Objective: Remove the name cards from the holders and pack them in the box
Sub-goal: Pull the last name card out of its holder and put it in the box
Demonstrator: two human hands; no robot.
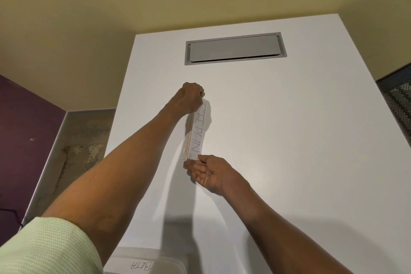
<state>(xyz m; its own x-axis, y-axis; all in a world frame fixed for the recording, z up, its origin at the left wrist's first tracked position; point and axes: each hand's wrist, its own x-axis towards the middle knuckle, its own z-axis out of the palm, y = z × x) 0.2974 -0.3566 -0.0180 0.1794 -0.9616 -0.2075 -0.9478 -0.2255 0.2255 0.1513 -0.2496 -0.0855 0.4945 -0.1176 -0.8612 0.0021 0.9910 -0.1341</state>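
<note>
A clear plastic holder (189,140) lies lengthwise on the white table (289,140) with a white name card (198,133) in it, hand-lettered in blue. My left hand (189,98) is closed on the far end of the holder and card. My right hand (209,173) pinches the near end between thumb and fingers, palm turned up. At the bottom edge a translucent box (142,260) holds a card (142,265) lettered "BETA".
A grey rectangular cable hatch (235,48) is set flush into the table's far part. Left of the table are a grey floor (73,151) and a purple wall (24,140). A dark mesh surface (398,95) shows at the right edge.
</note>
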